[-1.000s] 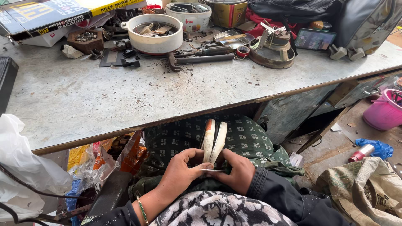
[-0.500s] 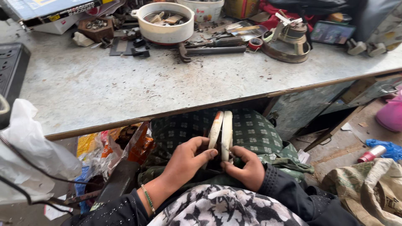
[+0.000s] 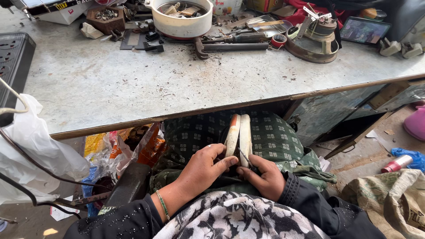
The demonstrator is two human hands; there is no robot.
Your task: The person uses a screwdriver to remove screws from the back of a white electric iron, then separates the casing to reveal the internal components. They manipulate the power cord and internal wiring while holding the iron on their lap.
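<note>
Pinching at the lower end of 2 pale, flat curved pieces [image 3: 239, 138], the fingers [image 3: 228, 162] of the left hand [image 3: 204, 170] are curled closed against the left piece, thumb pressed on its edge. The right hand [image 3: 264, 178] is closed too, its fingers gripping a thin metal tool [image 3: 245, 158] whose tip sits at the seam between the 2 pieces. Both pieces stand nearly upright on the person's lap, side by side and touching, over a green patterned cloth [image 3: 274, 135].

Compared with 1 second ago, the pair has drawn together: then the tops splayed apart, now they run parallel with almost no gap. The hands have also shifted slightly right, and the view has dipped toward the lap. That suggests the work at the seam is under firmer control, with the tool now seated between the pieces.

Farther out, the grey worktop [image 3: 133, 88] carries a white bowl of scraps [image 3: 180, 17], a long dark wrench [image 3: 230, 44] and a round metal speaker frame [image 3: 314, 40]. A white plastic bag [image 3: 31, 150] hangs at the left, and a pink can [image 3: 396, 163] lies on the floor at the right.
</note>
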